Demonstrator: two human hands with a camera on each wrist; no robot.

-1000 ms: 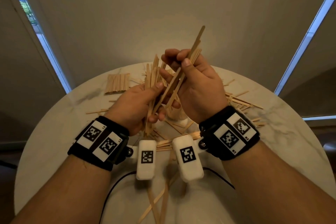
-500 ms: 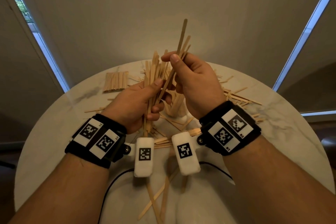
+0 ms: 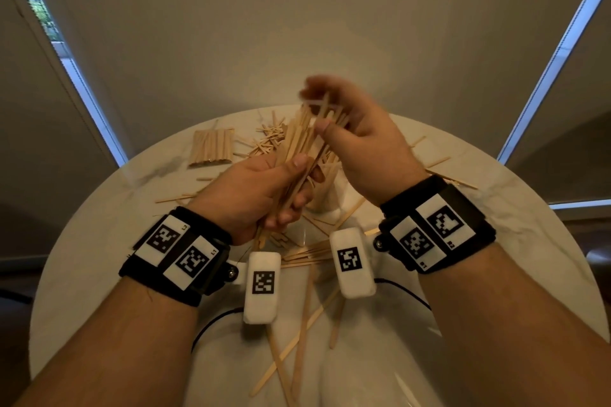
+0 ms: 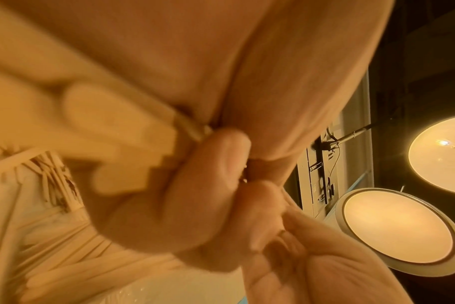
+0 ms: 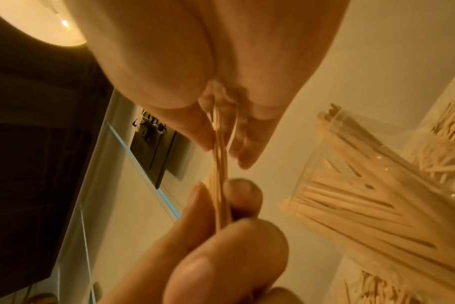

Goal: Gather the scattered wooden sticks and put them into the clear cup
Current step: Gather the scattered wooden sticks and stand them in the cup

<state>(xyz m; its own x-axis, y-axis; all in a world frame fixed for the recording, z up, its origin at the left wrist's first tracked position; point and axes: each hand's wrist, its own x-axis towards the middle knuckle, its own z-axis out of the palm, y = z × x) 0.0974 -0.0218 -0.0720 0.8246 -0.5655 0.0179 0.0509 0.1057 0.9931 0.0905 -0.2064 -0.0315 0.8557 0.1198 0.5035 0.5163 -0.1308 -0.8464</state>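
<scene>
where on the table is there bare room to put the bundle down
Bare marble shows on the table's left edge, left of the left hand and below the neat stack, and along the right edge beyond the right hand. The middle is crowded: loose sticks lie around the clear cup and near the front edge.
</scene>
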